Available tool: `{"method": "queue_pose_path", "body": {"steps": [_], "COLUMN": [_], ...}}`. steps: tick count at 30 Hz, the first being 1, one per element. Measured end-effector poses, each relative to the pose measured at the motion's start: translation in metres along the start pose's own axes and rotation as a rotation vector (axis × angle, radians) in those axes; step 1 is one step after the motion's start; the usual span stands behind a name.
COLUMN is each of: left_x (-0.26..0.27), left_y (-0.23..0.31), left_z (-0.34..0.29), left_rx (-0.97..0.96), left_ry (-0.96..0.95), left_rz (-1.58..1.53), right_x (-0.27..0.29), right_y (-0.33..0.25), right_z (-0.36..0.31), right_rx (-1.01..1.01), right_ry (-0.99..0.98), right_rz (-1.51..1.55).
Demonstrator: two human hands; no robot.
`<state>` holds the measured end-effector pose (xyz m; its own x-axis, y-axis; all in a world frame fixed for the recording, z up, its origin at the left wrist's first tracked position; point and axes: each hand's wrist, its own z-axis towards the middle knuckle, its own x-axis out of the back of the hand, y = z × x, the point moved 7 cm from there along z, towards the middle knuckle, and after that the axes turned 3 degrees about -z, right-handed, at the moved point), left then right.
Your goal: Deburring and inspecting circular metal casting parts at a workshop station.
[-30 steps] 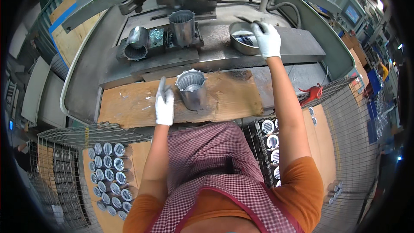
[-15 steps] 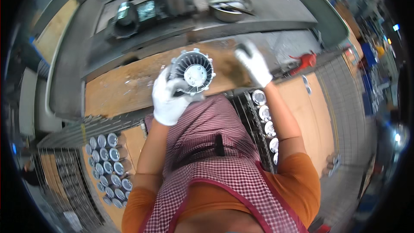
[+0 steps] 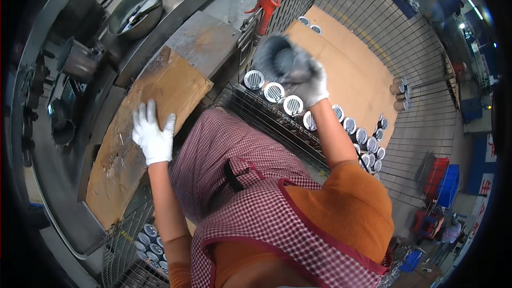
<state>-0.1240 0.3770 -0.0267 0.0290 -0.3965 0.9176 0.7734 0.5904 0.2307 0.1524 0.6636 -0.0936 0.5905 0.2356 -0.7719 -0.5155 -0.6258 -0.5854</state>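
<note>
One brown cardboard strip (image 3: 184,80) lies slantwise along the front of a grey metal bench, with small bright shavings scattered on its lower half. Over the strip, near its right-hand edge, is the left hand (image 3: 153,133), white-gloved and back upward. Its four fingers are straight and a little apart, its thumb stands well out to the side, and it grasps nothing.

Well to the right of the strip, the right hand (image 3: 312,82), also gloved, holds a grey metal cup (image 3: 278,56) by the side, the round mouth turned partly toward the camera. Its fingers curl against the cup's wall; motion blurs them, so I cannot tell which ones press hardest.

The cup is above a wire basket (image 3: 290,5) to the right of the strip, close to a row of finished-looking parts (image 3: 274,92) whose round, slotted ends face up. Cardboard sheeting (image 3: 346,69) lines that basket.

Beyond the strip's upper end, a red air gun (image 3: 266,2) hangs at the basket's edge. Up and left of the strip sits a metal bowl (image 3: 136,13) with tools in it. Left of the strip, another metal cup (image 3: 77,58) stands on the machine.
</note>
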Motion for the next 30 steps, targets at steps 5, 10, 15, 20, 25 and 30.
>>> {"method": "queue_pose_path", "body": {"steps": [5,10,15,20,25,30], "left_x": [-0.012,-0.012,-0.009,-0.009,-0.011,-0.01], "left_y": [-0.001,0.002,0.003,0.009,0.01,0.003], "left_z": [-0.004,-0.003,0.0,0.0,0.005,0.006], "left_rx": [-0.039,-0.048,-0.065,-0.128,-0.119,-0.027], "left_ry": [0.008,0.023,0.036,0.051,0.013,-0.037], "left_rz": [0.223,0.227,0.228,0.232,0.202,0.199], "right_x": [0.101,0.165,0.148,0.131,0.174,0.186], "right_y": [-0.043,-0.048,-0.028,-0.005,0.028,0.019], "right_z": [0.068,0.121,0.165,0.188,0.217,0.218], "right_rx": [0.062,0.181,0.078,-0.094,-0.242,-0.026], "right_ry": [0.201,0.799,0.878,0.758,0.548,0.533], "right_rz": [0.112,-0.496,-1.664,-1.834,-2.016,-1.966]}}
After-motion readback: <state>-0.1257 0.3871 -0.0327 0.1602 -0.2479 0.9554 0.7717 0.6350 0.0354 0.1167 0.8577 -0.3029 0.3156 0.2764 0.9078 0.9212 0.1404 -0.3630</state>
